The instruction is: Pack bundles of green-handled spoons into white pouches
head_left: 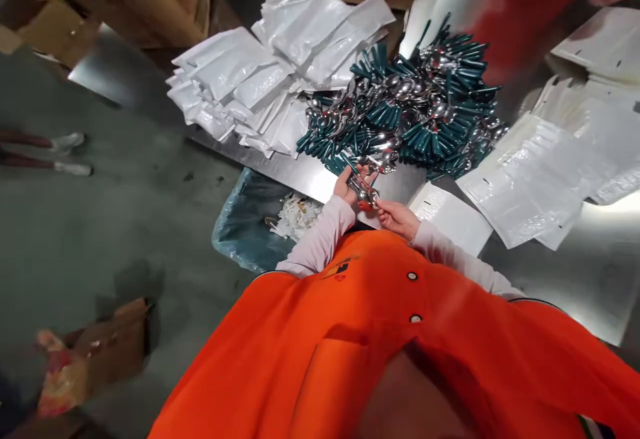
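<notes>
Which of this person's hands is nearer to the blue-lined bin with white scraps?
The left. The left hand, holding spoons, is to the right of the blue-lined bin; the right hand is farther to its right.

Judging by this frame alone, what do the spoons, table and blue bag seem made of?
Spoons: apparently polished metal, by their mirror-like highlights; green handles, slightly glossy, probably plastic.
Table: smooth metal, perhaps steel, given its silvery sheen.
Blue bag: likely thin plastic film, wrinkled and shiny.

Dim floor [175,226], glare on tabletop [600,252], blurred edges
</notes>
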